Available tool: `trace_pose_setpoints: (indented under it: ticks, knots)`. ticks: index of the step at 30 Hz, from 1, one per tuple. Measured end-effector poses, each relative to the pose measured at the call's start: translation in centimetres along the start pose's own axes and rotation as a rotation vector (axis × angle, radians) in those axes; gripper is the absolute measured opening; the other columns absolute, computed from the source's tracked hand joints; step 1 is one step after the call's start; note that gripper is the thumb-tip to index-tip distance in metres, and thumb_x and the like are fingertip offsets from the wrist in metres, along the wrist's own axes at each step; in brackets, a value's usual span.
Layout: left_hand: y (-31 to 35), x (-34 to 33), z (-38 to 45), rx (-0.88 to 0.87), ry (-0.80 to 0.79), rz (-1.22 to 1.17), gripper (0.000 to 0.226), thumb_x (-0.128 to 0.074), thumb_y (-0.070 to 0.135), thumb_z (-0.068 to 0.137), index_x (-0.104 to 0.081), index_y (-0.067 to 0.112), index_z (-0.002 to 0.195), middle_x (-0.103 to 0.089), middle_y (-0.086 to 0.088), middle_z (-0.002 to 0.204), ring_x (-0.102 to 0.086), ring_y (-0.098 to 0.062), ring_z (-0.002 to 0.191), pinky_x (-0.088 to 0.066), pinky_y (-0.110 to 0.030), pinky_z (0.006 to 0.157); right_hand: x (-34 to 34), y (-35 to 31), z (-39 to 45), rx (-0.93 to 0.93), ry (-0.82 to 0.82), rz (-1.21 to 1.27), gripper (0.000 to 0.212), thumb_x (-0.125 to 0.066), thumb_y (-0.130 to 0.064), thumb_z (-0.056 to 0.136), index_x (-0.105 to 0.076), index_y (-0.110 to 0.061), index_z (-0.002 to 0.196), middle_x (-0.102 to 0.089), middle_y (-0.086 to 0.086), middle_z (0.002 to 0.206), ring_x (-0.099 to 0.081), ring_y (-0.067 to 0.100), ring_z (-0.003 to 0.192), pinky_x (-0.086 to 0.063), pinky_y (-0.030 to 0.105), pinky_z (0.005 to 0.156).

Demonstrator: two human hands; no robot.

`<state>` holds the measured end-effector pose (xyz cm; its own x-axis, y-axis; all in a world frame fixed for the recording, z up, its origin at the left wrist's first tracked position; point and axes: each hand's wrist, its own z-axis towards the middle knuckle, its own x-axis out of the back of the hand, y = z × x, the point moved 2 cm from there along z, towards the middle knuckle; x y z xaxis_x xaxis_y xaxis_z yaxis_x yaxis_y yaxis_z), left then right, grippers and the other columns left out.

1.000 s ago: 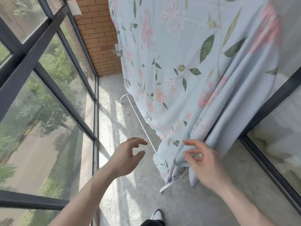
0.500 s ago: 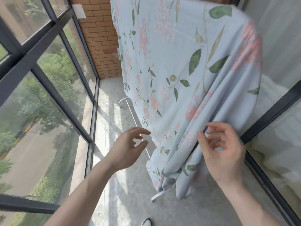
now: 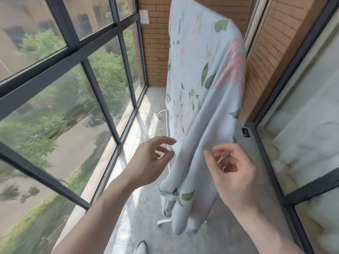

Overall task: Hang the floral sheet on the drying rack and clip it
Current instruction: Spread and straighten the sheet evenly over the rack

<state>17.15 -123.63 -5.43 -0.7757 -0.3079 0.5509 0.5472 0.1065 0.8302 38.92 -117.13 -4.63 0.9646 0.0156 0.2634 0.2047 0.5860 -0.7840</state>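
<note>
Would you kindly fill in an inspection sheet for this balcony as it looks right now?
Surface: grey concrete floor, sunlit near the windows.
Job's things: floral sheet draped over the white drying rack, hanging in folds; no clips seen.
Clutter: nothing seen.
Grippers: left hand loosely curled beside the sheet, holding nothing; right hand curled at a fold, grip unclear.
Cables: nothing seen.
Surroundings: dark-framed windows, brick wall, shoe tip.

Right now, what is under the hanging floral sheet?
Under the floral sheet, white rack base tubes and a white foot show on the concrete floor. The rack's upper frame and top bar are covered.
</note>
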Motion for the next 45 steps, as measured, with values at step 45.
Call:
trace_pose_setpoints:
  ticks: [45]
  knots:
    - [16.4,-9.4,-2.5,0.259,0.618,0.371,0.058,-0.062,0.078,0.076,-0.058,0.044,0.123,-0.065,0.023,0.117,-0.064,0.005,0.1,-0.058,-0.037,0.083,3.7,4.7,13.7,0.164,-1.016,0.226,0.025,-0.066,-0.021,0.097,-0.071,-0.045,0.096,-0.074,-0.021,0.093,-0.072,0.011,0.075,-0.06,0.035,0.078]
